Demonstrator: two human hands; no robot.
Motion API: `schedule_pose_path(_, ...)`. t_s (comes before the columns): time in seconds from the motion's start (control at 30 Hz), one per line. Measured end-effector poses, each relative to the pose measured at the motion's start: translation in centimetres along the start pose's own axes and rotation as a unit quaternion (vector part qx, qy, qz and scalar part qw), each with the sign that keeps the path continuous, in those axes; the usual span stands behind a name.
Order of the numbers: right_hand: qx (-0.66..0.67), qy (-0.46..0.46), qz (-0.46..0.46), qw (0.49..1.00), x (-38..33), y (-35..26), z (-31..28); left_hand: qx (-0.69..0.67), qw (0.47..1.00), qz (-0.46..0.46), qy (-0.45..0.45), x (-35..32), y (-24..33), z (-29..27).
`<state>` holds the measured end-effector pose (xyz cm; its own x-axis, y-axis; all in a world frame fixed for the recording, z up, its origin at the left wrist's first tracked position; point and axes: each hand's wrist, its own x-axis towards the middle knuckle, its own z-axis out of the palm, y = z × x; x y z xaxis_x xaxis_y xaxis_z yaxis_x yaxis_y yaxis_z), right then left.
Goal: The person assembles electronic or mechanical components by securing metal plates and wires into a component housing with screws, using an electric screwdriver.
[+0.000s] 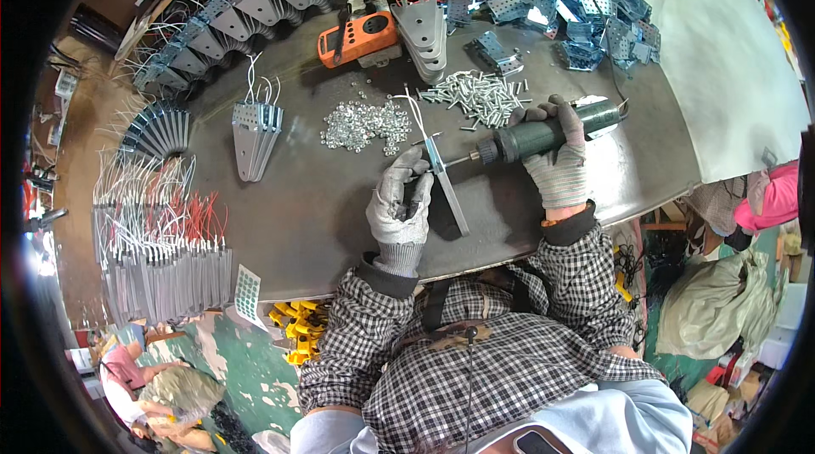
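Left gloved hand (399,202) pinches a grey tapered metal plate (452,199) with blue bracket (435,154), over the dark grey desk (331,229). Right gloved hand (562,164), apart, wraps a dark green cylindrical power screwdriver (531,141), bit (461,160) at the bracket. Silver screw pile (484,98) just beyond; small silver nuts (363,126) left of it.

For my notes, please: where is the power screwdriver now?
In the head view, the screwdriver is right of centre, in the right hand, its bit pointing left toward the plate in the left hand.
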<state>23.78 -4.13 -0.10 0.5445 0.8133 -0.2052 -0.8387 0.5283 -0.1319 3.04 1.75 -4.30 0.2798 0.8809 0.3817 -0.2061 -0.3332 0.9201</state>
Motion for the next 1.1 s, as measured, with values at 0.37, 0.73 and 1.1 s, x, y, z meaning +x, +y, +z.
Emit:
schedule_pose_path(0.37, -0.013, 0.012, 0.003, 1.0, -0.3, 0.3, 0.2, 0.063, 0.998, -0.013, -0.006, 0.0, 1.4, 0.6)
schedule_pose_path(0.73, 0.017, -0.052, 0.0, 0.998, 0.0, 0.8, 0.0, 0.364, 0.93, 0.011, -0.049, 0.8, 3.4, 1.1)
schedule_pose_path(1.1, 0.047, -0.084, -0.016, 0.995, 1.7, 1.5, -0.8, -0.044, 0.968, -0.245, -0.026, 1.2, 1.3, 2.3)
